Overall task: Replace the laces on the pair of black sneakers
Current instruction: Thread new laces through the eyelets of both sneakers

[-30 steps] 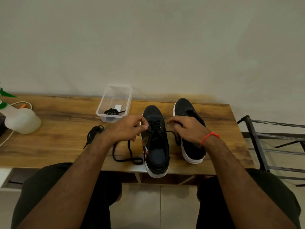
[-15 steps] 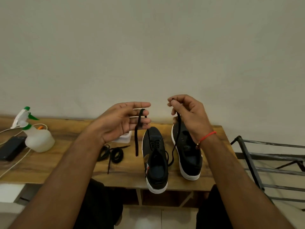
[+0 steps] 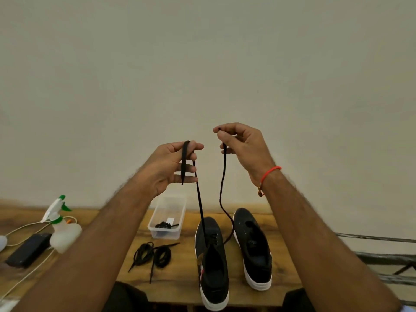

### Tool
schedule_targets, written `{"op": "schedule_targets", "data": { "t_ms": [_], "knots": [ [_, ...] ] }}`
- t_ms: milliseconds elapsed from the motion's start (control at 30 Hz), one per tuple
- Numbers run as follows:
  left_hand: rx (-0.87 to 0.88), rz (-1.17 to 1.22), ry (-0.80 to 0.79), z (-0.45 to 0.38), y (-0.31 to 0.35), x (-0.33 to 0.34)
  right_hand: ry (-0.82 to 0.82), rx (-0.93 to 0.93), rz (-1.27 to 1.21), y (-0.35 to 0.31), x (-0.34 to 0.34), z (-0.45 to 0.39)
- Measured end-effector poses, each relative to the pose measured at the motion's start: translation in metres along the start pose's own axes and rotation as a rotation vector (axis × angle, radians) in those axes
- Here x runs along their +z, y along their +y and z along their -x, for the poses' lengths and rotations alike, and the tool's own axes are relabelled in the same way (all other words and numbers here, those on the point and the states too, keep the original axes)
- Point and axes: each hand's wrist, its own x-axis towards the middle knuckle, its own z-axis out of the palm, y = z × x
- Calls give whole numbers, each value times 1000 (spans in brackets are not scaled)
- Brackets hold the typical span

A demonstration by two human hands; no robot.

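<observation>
Black lace (image 3: 223,176) is running taut from both raised hands down to the left sneaker (image 3: 211,264), which is sitting on the wooden table (image 3: 180,275) just beside its unlaced partner (image 3: 252,251). The person's left hand (image 3: 171,167) is holding one end of the lace, which is draped over the index finger with the thumb pressing it there, the other fingers lying loosely straight behind it and the tip hanging down across them. The right hand (image 3: 243,147) is pinching the other end between thumb and forefinger, the remaining fingers curling in loosely.

Compared with half a second ago, both hands are standing higher above the table and further from the shoe, so more lace is showing between fingers and eyelets; the right-hand strand is bending in a soft curve before reaching the shoe. A second ago both hands were down at the eyelets.

A red thread band (image 3: 270,174) is circling the right wrist. To the left of the shoes, a bundle of old black laces (image 3: 155,255) is lying on the table, and behind it a clear plastic box (image 3: 167,217) is holding another small dark bundle. Further left, a spray bottle (image 3: 64,230) with a green nozzle is standing near a dark flat device (image 3: 29,248) and white cables (image 3: 27,275).
</observation>
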Motion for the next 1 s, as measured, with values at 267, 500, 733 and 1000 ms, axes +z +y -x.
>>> {"op": "schedule_targets", "data": {
  "t_ms": [267, 500, 733, 1000],
  "knots": [
    [66, -86, 43, 0, 1, 9, -226, 277, -40, 32, 14, 24],
    [203, -156, 76, -7, 17, 11, -261, 280, -175, 38, 23, 34],
    [290, -162, 152, -19, 38, 10, -128, 230, -432, 13, 16, 11],
    [331, -343, 71, -17, 26, 23, -114, 185, -270, 3, 16, -5]
  ]
}}
